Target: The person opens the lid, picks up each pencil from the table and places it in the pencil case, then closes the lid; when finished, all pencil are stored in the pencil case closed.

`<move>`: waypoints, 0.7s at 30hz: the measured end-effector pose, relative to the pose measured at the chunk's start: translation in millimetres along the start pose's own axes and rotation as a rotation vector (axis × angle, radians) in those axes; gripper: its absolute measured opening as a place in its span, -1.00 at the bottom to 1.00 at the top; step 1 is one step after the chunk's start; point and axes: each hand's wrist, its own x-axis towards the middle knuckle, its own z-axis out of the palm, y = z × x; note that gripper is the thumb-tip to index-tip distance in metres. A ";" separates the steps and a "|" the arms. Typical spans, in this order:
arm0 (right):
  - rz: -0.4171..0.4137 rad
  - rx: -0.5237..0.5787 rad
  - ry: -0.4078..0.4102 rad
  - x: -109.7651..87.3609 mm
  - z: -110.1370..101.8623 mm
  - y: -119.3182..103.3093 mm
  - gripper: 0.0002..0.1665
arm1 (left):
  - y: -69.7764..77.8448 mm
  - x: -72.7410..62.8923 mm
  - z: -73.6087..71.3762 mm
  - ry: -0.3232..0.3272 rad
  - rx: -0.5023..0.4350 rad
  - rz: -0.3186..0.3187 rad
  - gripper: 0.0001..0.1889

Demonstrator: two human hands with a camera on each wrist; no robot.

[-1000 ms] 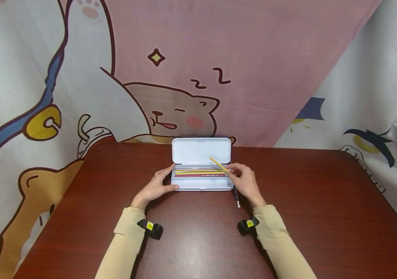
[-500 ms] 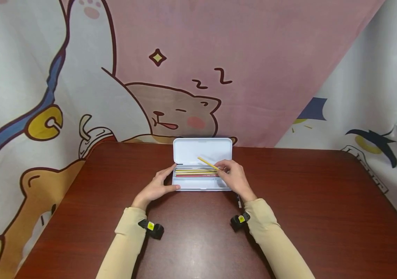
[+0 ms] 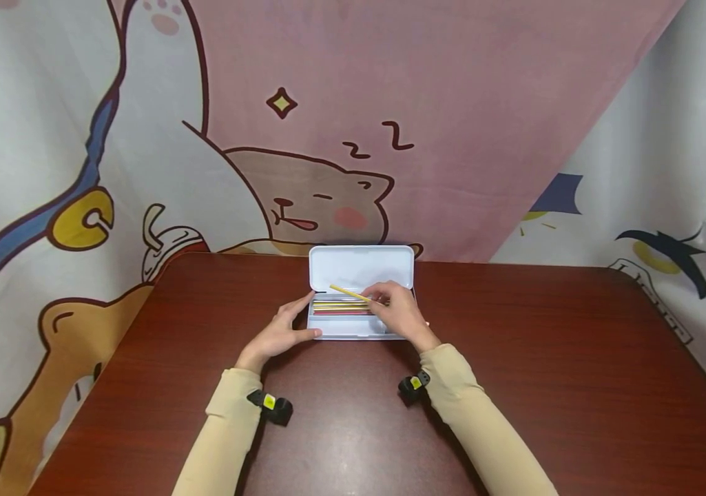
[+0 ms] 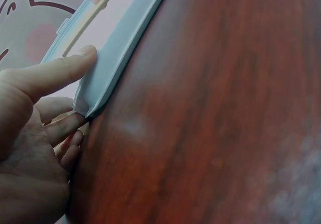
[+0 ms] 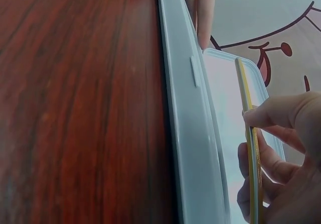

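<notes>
A white pencil case [image 3: 340, 328] lies on the table with its lid [image 3: 361, 265] raised at the back. Several pencils [image 3: 335, 308], yellow, red and pale, lie side by side in its rear compartment. My left hand [image 3: 275, 336] holds the case's left end, thumb over the front corner and fingers along the side. Between thumb and fingers, my right hand [image 3: 397, 311] pinches a yellow pencil [image 3: 346, 292] above the case. The right wrist view shows this pencil [image 5: 244, 88] running lengthwise over the case, with the fingers around its lower part.
The dark red wooden table [image 3: 576, 372] spreads to both sides and in front. A cartoon-printed cloth [image 3: 464, 138] hangs right behind the case. Beyond the right hand, only a small pale end of a dark pencil [image 3: 427, 324] shows beside the case.
My right hand has moved left over the case with the yellow pencil, now closer to level. The dark pencil on the right has become mostly hidden. The left hand stays put.
</notes>
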 end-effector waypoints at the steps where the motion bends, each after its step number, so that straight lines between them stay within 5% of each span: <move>1: 0.000 -0.006 -0.006 0.9 0.9 -0.9 -0.79 | -0.1 0.0 0.0 0.000 0.001 0.000 -0.11; 21: -0.076 -0.051 -0.156 14.9 18.1 -0.3 -0.80 | 0.0 -0.1 -1.0 -0.015 -0.004 -0.003 -0.12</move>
